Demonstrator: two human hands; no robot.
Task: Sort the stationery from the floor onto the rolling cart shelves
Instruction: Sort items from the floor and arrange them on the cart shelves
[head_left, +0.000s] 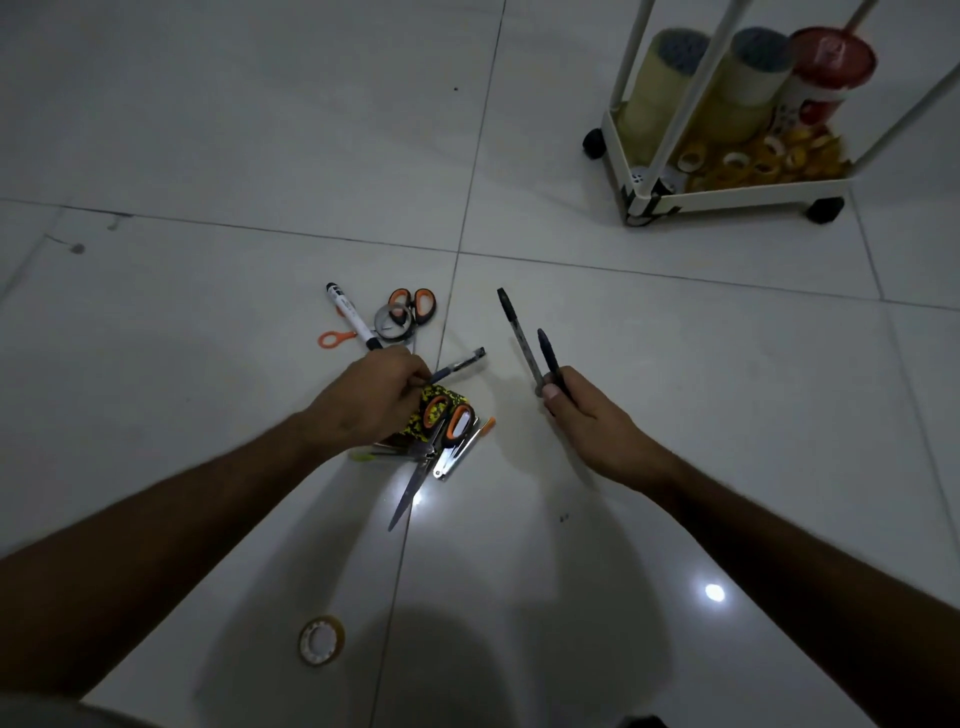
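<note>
Yellow patterned tape (445, 399) half hidden under left hand (363, 400).

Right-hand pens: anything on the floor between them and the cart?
Nothing visible. The right hand holds two pens; only bare tile lies between them and the cart. The scissors pile sits left.

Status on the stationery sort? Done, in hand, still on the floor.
Done: the cart bottom shelf already holds tape rolls and tall tubs.
In hand: right hand holds two pens; left hand pinches another pen.
Left: scissors on a pile, a marker, more scissors and a lone tape roll lie on the floor.
</note>
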